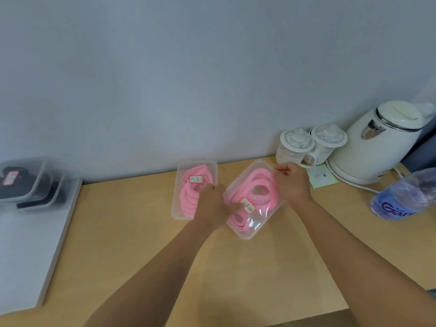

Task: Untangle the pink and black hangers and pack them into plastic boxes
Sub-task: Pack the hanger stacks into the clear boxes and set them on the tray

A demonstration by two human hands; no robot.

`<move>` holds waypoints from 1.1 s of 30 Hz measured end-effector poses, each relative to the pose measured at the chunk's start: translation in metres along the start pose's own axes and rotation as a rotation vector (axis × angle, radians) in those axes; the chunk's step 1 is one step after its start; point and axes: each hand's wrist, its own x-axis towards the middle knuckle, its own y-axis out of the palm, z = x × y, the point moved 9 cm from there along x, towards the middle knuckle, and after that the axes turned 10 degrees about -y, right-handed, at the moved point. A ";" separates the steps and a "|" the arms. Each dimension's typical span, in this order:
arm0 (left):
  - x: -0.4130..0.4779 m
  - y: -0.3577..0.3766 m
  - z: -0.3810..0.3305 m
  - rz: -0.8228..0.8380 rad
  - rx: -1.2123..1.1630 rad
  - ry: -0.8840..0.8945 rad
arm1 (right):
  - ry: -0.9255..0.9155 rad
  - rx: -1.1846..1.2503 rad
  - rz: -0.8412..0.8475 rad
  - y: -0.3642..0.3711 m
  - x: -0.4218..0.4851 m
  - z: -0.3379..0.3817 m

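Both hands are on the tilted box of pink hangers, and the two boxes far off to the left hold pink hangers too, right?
Not quite. The head view shows the two boxes at far left holding black hangers, not pink. The left hand and right hand are indeed on the tilted box of pink hangers.

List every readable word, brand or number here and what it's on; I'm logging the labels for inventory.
"Gar": white letters on the bottle, on its blue wrapper; the rest is hidden.
Left pink box label: handwriting, too blurred to read.
Right pink box label: handwriting, too blurred to read.
Black-hanger box label: red-edged, too blurred to read.
Green card: marks too small to read.
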 end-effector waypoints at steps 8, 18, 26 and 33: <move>-0.006 -0.067 0.052 -0.114 -0.583 -0.190 | -0.087 0.169 0.113 0.067 0.033 0.069; -0.024 -0.067 0.126 -0.351 -0.943 -0.517 | 0.026 0.208 0.447 0.179 0.022 0.080; -0.054 -0.007 0.116 -0.006 -1.317 -0.718 | 0.217 0.287 0.636 0.187 0.005 0.059; -0.048 -0.041 0.154 -0.164 -1.427 -0.685 | 0.355 0.328 0.830 0.169 -0.021 0.035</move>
